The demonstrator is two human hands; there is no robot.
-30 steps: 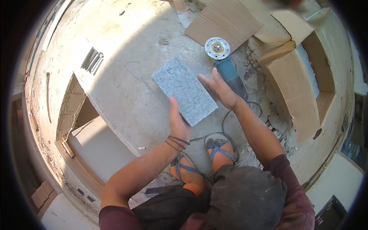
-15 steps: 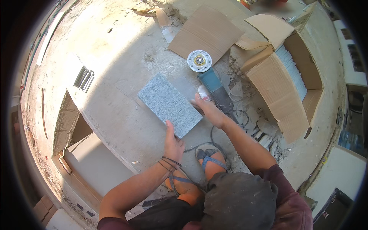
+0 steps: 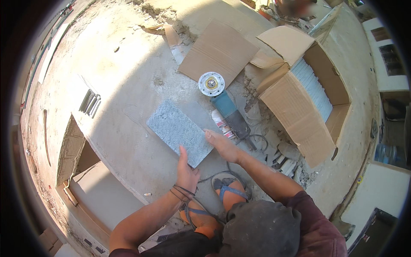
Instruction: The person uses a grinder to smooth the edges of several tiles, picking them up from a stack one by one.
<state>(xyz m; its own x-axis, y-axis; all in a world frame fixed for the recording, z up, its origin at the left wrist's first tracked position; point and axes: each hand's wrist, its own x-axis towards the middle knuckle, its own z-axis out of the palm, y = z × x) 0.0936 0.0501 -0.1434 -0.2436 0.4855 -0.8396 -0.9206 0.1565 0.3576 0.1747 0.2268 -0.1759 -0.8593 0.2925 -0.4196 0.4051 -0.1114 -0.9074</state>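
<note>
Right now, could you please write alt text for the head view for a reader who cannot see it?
The left hand grips a grey slab at its near end, with the right hand at its right edge. To the right, a grinder lies on the floor, a cardboard sheet beyond it and an open box of pale pieces farther right.
</note>
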